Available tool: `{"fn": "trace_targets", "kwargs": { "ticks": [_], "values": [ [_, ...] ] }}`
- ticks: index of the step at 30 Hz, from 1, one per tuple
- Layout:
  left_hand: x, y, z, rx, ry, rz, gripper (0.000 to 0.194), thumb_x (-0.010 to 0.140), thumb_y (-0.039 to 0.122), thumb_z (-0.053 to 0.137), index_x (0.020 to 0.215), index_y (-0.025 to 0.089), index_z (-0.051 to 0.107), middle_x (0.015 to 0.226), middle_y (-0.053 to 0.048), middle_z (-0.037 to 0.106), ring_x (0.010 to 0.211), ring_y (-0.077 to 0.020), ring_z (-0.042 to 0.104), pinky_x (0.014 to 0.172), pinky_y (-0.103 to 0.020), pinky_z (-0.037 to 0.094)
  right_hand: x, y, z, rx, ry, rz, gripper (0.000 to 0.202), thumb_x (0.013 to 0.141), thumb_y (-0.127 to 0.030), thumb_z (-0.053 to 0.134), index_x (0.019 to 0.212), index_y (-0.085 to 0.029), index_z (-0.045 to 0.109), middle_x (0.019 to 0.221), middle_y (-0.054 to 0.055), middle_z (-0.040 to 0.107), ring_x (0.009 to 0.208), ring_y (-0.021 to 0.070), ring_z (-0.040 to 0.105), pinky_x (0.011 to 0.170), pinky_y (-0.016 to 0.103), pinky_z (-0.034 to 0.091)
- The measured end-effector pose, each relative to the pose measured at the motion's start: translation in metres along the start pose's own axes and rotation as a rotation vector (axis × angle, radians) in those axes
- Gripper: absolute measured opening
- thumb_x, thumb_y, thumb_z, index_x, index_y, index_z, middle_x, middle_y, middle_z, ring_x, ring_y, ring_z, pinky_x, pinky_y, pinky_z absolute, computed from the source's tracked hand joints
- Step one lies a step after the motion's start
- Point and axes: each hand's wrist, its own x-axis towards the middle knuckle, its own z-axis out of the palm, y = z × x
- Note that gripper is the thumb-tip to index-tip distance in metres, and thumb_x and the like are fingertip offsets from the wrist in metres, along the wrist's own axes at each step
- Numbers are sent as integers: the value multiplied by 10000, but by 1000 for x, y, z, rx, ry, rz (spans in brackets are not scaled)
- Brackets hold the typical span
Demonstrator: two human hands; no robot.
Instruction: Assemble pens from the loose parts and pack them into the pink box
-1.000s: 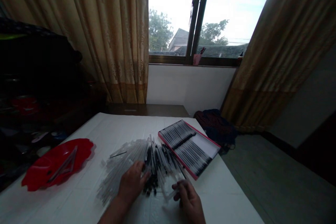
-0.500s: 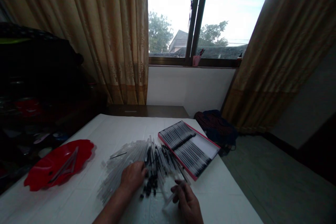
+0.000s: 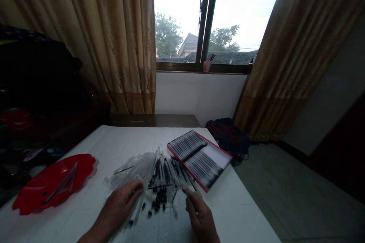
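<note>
My left hand [image 3: 124, 199] is closed around a clear plastic pen barrel [image 3: 139, 208], at the near left side of a heap of loose clear pen barrels [image 3: 134, 169]. To the right, my right hand [image 3: 199, 210] has its thumb and fingers pinched together; what lies between them is too small and dark to make out. Between the hands are dark pen refills [image 3: 159, 186] and a cluster of small black caps [image 3: 159, 199]. Beyond my right hand, a shallow red-edged box [image 3: 209, 190] holds two rows of black-and-clear pens [image 3: 203, 165].
At the table's left lies a red scalloped plate [image 3: 25, 193] with a clear triangular piece [image 3: 64, 184] in it. The white table [image 3: 239, 212] ends at the right above the floor. Dark cloth [image 3: 228, 134] is piled behind the box. Curtains [image 3: 125, 45] flank the window.
My left hand has drawn back left and toward me from the heap, with a clear barrel in it. The barrel in my right fingers no longer shows there. The view has shifted slightly right.
</note>
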Motion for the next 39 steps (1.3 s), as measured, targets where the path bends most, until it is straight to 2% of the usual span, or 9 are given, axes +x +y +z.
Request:
{"fn": "trace_targets", "kwargs": {
  "ticks": [3, 8, 22, 30, 33, 36, 39],
  "values": [
    [1, -3, -7, 17, 23, -13, 208, 867, 367, 444, 903, 284, 632, 927, 24, 720, 873, -181, 670, 758, -248, 481, 11, -15, -5, -140, -72, -95, 318, 918, -276, 436, 1189, -267, 602, 911, 54, 674, 797, 177, 658, 696, 240, 534],
    [2, 1, -15, 31, 38, 22, 210, 870, 367, 441, 899, 287, 633, 916, 25, 717, 855, -179, 671, 745, -250, 483, 22, -29, -8, -282, -95, -169, 327, 907, -202, 423, 1178, -279, 587, 930, 47, 673, 815, 178, 657, 708, 256, 527],
    [-4, 7, 0, 63, -1, 128, 189, 906, 359, 416, 911, 290, 592, 870, 22, 687, 787, -163, 655, 693, -242, 471, 18, -34, -10, -433, -152, -247, 347, 892, -141, 422, 1190, -269, 548, 867, 40, 651, 754, 175, 633, 652, 258, 498],
    [-2, 15, -4, 81, -12, 145, 197, 892, 332, 418, 872, 280, 607, 838, 20, 680, 746, -157, 647, 666, -234, 482, 18, -44, -18, -656, -308, -269, 357, 830, -113, 521, 1144, -270, 582, 828, 35, 657, 720, 189, 628, 624, 262, 471],
    [-1, 20, -5, 70, 10, 161, 194, 893, 334, 429, 877, 280, 615, 831, 19, 684, 751, -158, 646, 667, -228, 475, 18, -47, -21, -673, -342, -261, 350, 835, -121, 522, 1146, -269, 585, 829, 38, 673, 720, 194, 637, 622, 260, 466],
    [0, 29, -4, 78, -23, 169, 195, 894, 323, 440, 867, 275, 628, 814, 15, 680, 748, -158, 644, 649, -222, 462, 17, -47, -22, -644, -366, -261, 307, 857, -140, 492, 1113, -268, 601, 808, 35, 681, 709, 192, 645, 619, 256, 470],
    [1, 44, 4, 54, -69, 169, 206, 888, 315, 461, 813, 256, 644, 804, 7, 673, 728, -150, 644, 631, -213, 456, 13, -46, -17, -507, -330, -249, 270, 878, -160, 460, 1086, -253, 604, 840, 39, 694, 749, 188, 657, 667, 259, 493]
  ]
}}
